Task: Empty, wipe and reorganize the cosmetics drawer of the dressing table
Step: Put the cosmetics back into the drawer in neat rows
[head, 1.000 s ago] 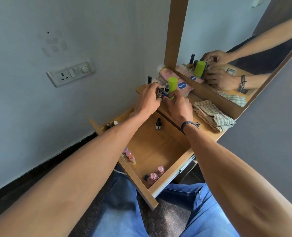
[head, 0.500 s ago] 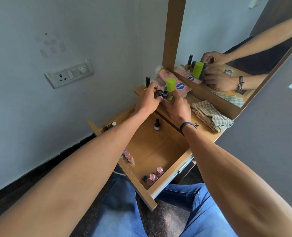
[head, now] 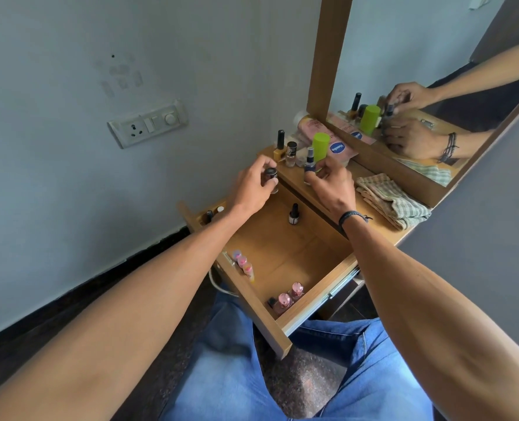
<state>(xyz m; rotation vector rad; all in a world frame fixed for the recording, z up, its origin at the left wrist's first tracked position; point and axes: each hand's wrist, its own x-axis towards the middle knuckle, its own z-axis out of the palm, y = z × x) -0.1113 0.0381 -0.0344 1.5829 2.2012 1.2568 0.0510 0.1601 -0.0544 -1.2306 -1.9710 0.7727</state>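
**Emptying the drawer, bottle by bottle**
Your left hand [head: 253,189] fingers grip a black-capped jar [head: 271,177]; your right hand [head: 331,185] fingers pinch a spray bottle [head: 310,161] onto the surface [head: 319,192]. The open drawer [head: 285,253] at 6 o'clock holds nail polish; lift that next.

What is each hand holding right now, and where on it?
Left hand: a small black-capped bottle, fingers around its cap. Right hand: a dark spray bottle, pinched low on its body.
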